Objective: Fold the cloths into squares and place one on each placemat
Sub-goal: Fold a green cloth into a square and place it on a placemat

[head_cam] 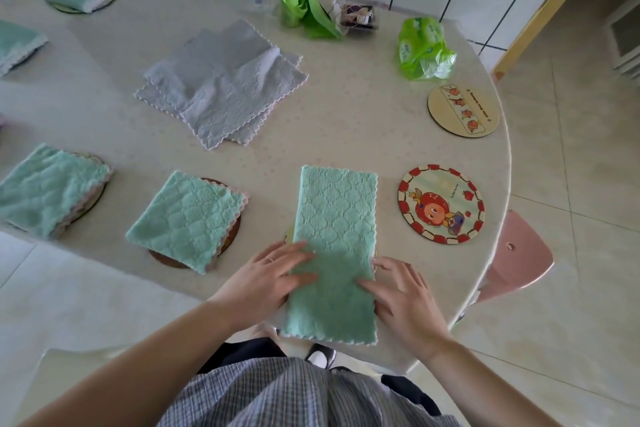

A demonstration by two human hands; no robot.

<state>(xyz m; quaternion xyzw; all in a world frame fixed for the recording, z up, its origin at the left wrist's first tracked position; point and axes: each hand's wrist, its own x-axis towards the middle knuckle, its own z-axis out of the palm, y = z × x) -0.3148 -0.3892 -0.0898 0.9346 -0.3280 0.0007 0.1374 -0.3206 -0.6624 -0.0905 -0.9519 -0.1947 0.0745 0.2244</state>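
Green cloth [334, 246] folded to a long strip on the table [346, 121].
My left hand [273, 274] and right hand [401, 291] press it, each grip spread flat.

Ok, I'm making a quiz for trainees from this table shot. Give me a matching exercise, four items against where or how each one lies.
Items:
1. long green half-folded cloth
2. pile of grey scalloped cloths
3. round red-bordered cartoon placemat
4. square-folded green cloth

States:
A. bare, nothing on it
B. lying on a brown round placemat
C. pressed flat under both hands
D. unfolded at the table's middle

Pairs: 1-C, 2-D, 3-A, 4-B. The left hand and right hand both rest on the long cloth.
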